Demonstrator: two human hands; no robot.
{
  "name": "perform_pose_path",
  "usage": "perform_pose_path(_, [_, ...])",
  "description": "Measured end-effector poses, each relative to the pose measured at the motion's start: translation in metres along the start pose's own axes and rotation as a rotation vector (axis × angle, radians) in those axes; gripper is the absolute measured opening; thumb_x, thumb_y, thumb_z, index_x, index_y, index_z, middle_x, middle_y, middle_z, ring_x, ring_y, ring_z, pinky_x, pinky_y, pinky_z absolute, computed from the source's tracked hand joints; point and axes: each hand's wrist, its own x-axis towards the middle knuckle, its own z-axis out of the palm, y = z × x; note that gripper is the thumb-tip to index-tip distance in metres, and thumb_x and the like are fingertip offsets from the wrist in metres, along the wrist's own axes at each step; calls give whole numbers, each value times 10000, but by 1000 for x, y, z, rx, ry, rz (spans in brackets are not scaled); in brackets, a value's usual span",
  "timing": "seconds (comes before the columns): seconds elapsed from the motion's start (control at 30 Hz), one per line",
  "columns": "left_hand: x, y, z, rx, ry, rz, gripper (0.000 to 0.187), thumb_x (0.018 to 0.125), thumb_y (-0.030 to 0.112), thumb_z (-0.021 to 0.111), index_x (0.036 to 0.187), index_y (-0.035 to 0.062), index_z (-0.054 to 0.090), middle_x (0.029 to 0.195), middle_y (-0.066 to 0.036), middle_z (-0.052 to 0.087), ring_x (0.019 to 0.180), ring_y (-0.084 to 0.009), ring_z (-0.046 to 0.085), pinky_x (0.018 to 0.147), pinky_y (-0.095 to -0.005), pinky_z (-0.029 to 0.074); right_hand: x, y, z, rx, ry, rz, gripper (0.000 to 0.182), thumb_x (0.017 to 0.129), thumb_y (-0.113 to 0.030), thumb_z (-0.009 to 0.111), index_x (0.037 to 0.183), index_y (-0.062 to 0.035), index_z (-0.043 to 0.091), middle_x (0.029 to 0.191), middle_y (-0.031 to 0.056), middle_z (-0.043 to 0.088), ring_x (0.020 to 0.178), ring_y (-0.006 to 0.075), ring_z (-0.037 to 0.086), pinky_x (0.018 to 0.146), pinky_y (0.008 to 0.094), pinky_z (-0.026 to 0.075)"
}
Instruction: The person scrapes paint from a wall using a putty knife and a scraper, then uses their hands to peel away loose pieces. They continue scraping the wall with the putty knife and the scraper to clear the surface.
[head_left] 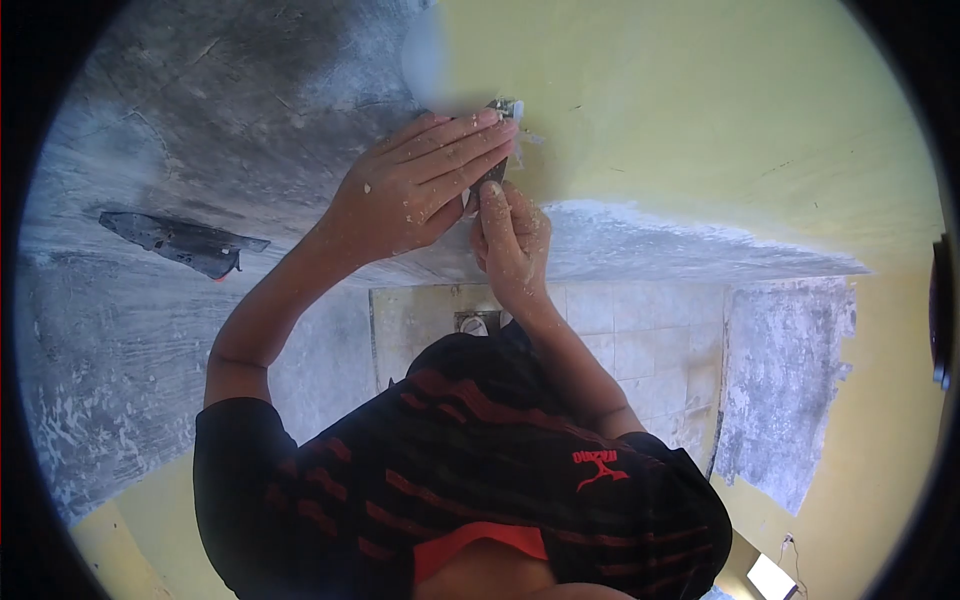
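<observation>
A dark, flat scraper (490, 172) is pressed against the wall where yellow paint meets bare grey plaster. My right hand (515, 240) is closed round its lower end, the thumb pointing up along it. My left hand (425, 175) lies over the scraper with fingers stretched out straight, their tips near its upper edge. Pale flakes stick to both hands. Just beyond the fingertips, a small whitish scraped patch (520, 142) breaks the yellow paint. Much of the scraper is hidden under my fingers.
Yellow painted wall (700, 110) spreads to the right, rough grey wall (270, 110) to the left. A dark, ragged strip (185, 243) shows at left. Pale floor tiles (640, 335) lie below. A dark object (940, 310) stands at the right edge.
</observation>
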Motion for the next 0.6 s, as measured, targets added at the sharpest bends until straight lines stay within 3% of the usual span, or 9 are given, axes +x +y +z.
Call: perform_pose_path(0.6, [-18,-9,4,-49,-66,1,555,884,85,730,1434,128,676,1536,-6,616,1446,-201,553,1223,-436,422,-6,19,11,49,-6,58,362,1145,-307,534,915,-40,617,614,-45,479,552,31,412,504,238,309])
